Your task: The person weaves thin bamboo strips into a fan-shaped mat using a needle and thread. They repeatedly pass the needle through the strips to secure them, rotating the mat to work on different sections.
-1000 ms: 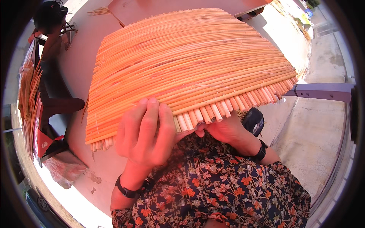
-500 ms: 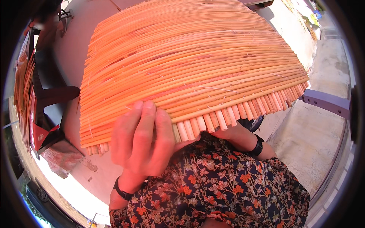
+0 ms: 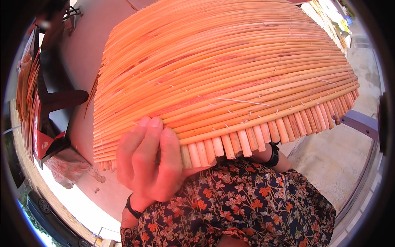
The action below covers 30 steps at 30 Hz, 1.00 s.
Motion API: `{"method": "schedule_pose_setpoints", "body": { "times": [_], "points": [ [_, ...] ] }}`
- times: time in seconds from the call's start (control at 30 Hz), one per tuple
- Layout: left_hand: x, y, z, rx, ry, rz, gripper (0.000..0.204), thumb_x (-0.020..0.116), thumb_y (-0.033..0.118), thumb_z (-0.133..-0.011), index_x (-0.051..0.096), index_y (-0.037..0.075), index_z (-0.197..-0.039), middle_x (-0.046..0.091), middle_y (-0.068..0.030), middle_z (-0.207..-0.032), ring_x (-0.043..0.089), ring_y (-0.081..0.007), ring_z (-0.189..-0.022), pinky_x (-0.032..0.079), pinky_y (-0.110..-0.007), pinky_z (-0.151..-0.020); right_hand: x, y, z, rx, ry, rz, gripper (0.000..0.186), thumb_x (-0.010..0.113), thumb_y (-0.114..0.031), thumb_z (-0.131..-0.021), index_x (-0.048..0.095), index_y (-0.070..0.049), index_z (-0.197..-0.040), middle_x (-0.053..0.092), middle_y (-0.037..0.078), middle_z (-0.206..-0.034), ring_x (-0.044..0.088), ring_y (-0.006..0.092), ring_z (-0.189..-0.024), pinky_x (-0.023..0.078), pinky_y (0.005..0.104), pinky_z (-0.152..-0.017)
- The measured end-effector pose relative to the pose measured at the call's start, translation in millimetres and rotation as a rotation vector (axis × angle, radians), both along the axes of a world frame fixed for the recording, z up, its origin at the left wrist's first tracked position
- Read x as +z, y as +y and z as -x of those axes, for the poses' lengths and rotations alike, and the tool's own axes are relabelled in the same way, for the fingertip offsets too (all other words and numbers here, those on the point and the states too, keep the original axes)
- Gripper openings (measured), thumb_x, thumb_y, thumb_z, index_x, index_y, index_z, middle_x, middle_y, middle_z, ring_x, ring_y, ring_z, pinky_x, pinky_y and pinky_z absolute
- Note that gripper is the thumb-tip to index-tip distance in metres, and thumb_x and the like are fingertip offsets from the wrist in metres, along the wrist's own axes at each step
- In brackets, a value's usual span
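Observation:
A wide panel of orange-tan reed stalks (image 3: 222, 78), stitched side by side, fills the upper middle. Below its near edge sticks out a row of cut stalk ends (image 3: 247, 138) running crosswise. My left hand (image 3: 150, 162) grips that edge toward the left, fingers on top and thumb passing beneath. My right hand (image 3: 260, 155) is under the panel, right of centre; its fingers are hidden and only the back part near the dark watch (image 3: 273, 156) shows. Loose pale bits of straw (image 3: 242, 101) lie on the panel's surface.
On the left stand a dark bench-like frame (image 3: 66, 99), a bundle of reeds (image 3: 26, 86) and a red box (image 3: 44, 143). A pinkish wrapped bundle (image 3: 68, 164) sits below them. A purple-grey metal bar (image 3: 361, 123) juts out at the right. A dark car (image 3: 51, 218) is at lower left.
The panel has shifted right and its near edge has come lower, closer to me. My left hand keeps its grip and has dropped slightly. More of my right hand is now covered.

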<state>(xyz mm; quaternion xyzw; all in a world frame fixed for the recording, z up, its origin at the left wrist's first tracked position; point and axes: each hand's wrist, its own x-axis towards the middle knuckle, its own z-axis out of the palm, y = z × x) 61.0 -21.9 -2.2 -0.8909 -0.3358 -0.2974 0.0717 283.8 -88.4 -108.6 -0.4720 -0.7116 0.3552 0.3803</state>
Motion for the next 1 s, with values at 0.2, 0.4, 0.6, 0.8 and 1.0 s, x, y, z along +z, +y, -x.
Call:
{"method": "schedule_pose_setpoints", "body": {
  "times": [0.2, 0.4, 0.6, 0.8, 1.0],
  "points": [
    [3, 3, 1, -0.001, -0.046, -0.028, 0.068, 0.065, 0.058, -0.095, 0.064, -0.007, -0.115, 0.070, -0.0248, -0.109, 0.069, -0.0357, -0.093, 0.058, -0.044, -0.080, 25, 10, 4, -0.037, 0.354, 0.125, 0.025, 0.059, -0.014, -0.101, 0.067, -0.004, -0.123, 0.069, 0.007, -0.107, 0.063, 0.0149, -0.080, 0.050, 0.0288, -0.069],
    [39, 23, 12, 0.033, -0.192, -0.001, 0.054, 0.065, 0.043, -0.100, 0.065, -0.009, -0.114, 0.070, -0.0217, -0.107, 0.066, -0.0303, -0.095, 0.055, -0.040, -0.082, 79, 45, 26, -0.038, 0.935, 0.218, 0.022, 0.059, -0.008, -0.101, 0.067, -0.002, -0.121, 0.070, 0.006, -0.101, 0.063, 0.0101, -0.068, 0.050, 0.0238, -0.059],
    [59, 49, 6, 0.061, -0.404, 0.046, 0.047, 0.076, 0.035, -0.091, 0.067, -0.008, -0.106, 0.067, -0.0157, -0.095, 0.063, -0.0247, -0.084, 0.051, -0.033, -0.073, 124, 75, 28, 0.027, 1.116, 0.284, 0.024, 0.056, -0.003, -0.102, 0.065, -0.002, -0.124, 0.071, 0.012, -0.101, 0.058, 0.0114, -0.050, 0.046, 0.0231, -0.045],
    [55, 48, 4, 0.068, -0.415, 0.074, 0.049, 0.077, 0.040, -0.089, 0.067, -0.006, -0.104, 0.066, -0.0146, -0.092, 0.063, -0.0236, -0.079, 0.051, -0.032, -0.070, 146, 81, 31, 0.040, 1.191, 0.520, 0.016, 0.057, -0.003, -0.102, 0.067, 0.002, -0.112, 0.073, 0.015, -0.091, 0.052, 0.0142, -0.039, 0.042, 0.0240, -0.038],
    [52, 39, -1, 0.068, -0.308, 0.029, 0.050, 0.079, 0.039, -0.088, 0.068, -0.007, -0.104, 0.068, -0.0158, -0.097, 0.066, -0.0243, -0.086, 0.052, -0.032, -0.076, 137, 82, 29, 0.083, 1.118, 0.581, 0.016, 0.069, -0.015, -0.097, 0.068, 0.002, -0.100, 0.066, 0.006, -0.077, 0.061, 0.0116, -0.053, 0.047, 0.0255, -0.041]
  ]
}}
